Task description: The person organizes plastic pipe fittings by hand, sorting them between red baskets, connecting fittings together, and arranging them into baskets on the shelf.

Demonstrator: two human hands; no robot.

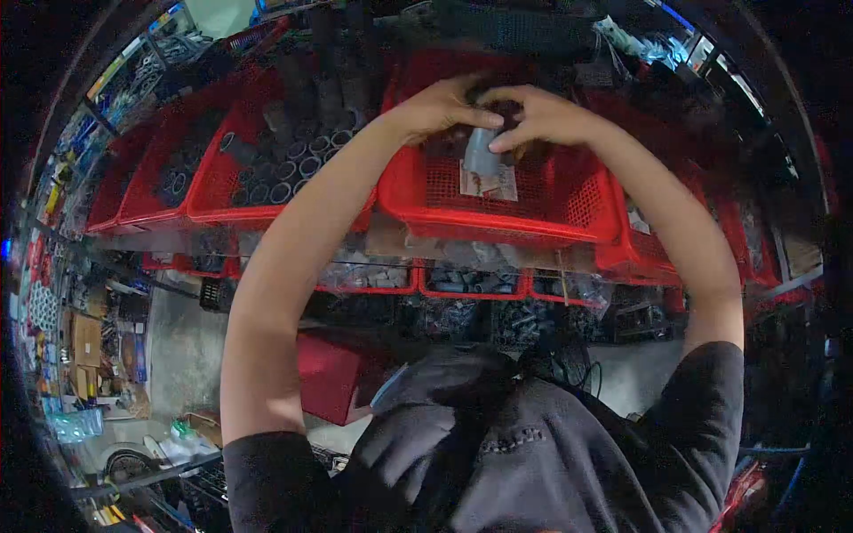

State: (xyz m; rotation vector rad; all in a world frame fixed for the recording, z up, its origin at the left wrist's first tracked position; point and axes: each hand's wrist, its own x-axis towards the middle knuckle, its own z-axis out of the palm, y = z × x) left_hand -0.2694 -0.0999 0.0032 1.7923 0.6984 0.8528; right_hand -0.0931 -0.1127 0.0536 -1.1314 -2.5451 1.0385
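Note:
A grey plastic pipe fitting (482,153) hangs over a red plastic basket (498,222), held up between both hands. My left hand (444,108) is closed on its upper end, the thumb stretched across the top. My right hand (546,117) grips the fitting from the other side, its thumb pressed on the grey wall. Some of the fingers of both hands are hidden in shadow behind the fitting. A printed paper label (490,185) shows just below and behind the fitting, inside the basket.
To the left, another red basket (240,213) holds many grey pipe pieces (306,166). Lower shelf bins (471,280) with small grey fittings run below the baskets. A dark red box (329,377) stands beneath, near my body. Stocked shelves (84,342) line the far left.

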